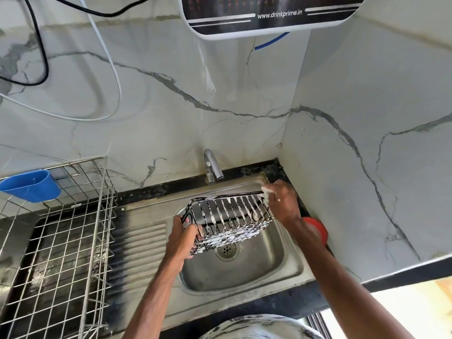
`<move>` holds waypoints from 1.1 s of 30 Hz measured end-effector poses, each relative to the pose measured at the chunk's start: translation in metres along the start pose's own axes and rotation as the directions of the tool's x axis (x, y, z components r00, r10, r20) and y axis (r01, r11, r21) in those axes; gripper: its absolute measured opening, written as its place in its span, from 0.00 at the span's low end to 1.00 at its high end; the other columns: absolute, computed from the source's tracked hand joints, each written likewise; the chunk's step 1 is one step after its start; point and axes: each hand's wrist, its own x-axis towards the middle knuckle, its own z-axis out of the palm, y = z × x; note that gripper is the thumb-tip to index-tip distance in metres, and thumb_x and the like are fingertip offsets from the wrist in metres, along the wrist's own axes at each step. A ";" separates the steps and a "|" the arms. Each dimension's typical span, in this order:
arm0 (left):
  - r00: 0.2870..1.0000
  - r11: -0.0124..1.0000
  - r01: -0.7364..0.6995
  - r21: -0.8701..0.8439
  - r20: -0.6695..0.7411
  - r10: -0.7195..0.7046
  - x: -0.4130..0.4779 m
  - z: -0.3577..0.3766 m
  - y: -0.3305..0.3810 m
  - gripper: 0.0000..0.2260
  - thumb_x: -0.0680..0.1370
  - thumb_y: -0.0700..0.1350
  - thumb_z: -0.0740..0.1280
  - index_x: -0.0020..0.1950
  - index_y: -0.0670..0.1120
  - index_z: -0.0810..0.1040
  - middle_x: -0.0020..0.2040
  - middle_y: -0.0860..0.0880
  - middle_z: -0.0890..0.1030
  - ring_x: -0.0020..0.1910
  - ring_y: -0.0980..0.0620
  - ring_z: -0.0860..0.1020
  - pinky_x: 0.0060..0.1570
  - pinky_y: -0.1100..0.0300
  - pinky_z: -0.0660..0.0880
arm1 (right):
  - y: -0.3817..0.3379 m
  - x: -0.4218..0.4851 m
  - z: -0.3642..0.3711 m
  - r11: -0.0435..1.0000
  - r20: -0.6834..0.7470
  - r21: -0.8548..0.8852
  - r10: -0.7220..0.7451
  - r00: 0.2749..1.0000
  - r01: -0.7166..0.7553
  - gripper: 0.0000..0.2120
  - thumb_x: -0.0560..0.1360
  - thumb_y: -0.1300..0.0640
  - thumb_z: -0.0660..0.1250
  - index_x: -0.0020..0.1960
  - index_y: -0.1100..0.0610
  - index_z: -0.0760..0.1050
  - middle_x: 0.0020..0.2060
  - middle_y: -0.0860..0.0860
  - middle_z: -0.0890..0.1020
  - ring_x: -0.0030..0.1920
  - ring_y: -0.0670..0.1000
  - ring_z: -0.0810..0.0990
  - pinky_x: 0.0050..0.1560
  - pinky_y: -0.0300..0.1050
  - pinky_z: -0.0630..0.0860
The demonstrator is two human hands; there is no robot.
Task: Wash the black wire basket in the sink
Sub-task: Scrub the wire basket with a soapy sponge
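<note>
- Your left hand (182, 238) grips the black wire basket (230, 216) by its near-left end, fingers curled through the wires.
- Your right hand (283, 201) is curled at the basket's rim corner at 2 o'clock. Foam and blur hide the fingertips, so you cannot tell whether it grips the wire or a scrubber.
- The basket is held tilted above the sink (244, 272), over the drain (226, 250), not resting in the bowl.
- Done, by the look of it: soaping. White lather coats most of the wires.
- Left to do: rinsing. The tap (213, 167) at 12 o'clock shows no running water.
- After that it probably goes on the dish rack (73, 241) at 9 o'clock.
</note>
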 end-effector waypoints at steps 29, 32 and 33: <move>1.000 0.996 -0.018 -0.085 0.018 0.020 -0.005 0.004 0.013 0.18 0.68 0.48 0.63 0.58 0.49 0.70 0.59 0.42 0.80 0.48 0.46 0.78 0.48 0.34 0.81 | -0.047 -0.035 0.012 0.966 -0.200 0.070 -0.231 0.952 0.249 0.20 0.75 0.67 0.55 0.57 0.61 0.83 0.47 0.55 0.83 0.47 0.49 0.79 0.45 0.41 0.82; 0.999 0.996 -0.025 -0.090 0.030 0.028 0.003 0.003 0.009 0.19 0.68 0.45 0.65 0.58 0.50 0.69 0.66 0.46 0.77 0.46 0.47 0.78 0.46 0.38 0.81 | -0.011 -0.030 0.004 0.994 -0.206 0.028 -0.093 0.974 0.101 0.22 0.71 0.76 0.61 0.59 0.61 0.83 0.45 0.58 0.83 0.42 0.54 0.81 0.39 0.47 0.83; 0.999 0.996 -0.021 -0.091 0.028 0.023 0.003 0.002 0.010 0.20 0.66 0.45 0.65 0.57 0.51 0.69 0.64 0.47 0.78 0.48 0.46 0.78 0.47 0.37 0.81 | 0.000 -0.028 0.004 0.999 -0.199 0.024 -0.041 0.979 0.047 0.24 0.70 0.77 0.62 0.60 0.59 0.83 0.42 0.57 0.83 0.39 0.54 0.81 0.36 0.47 0.82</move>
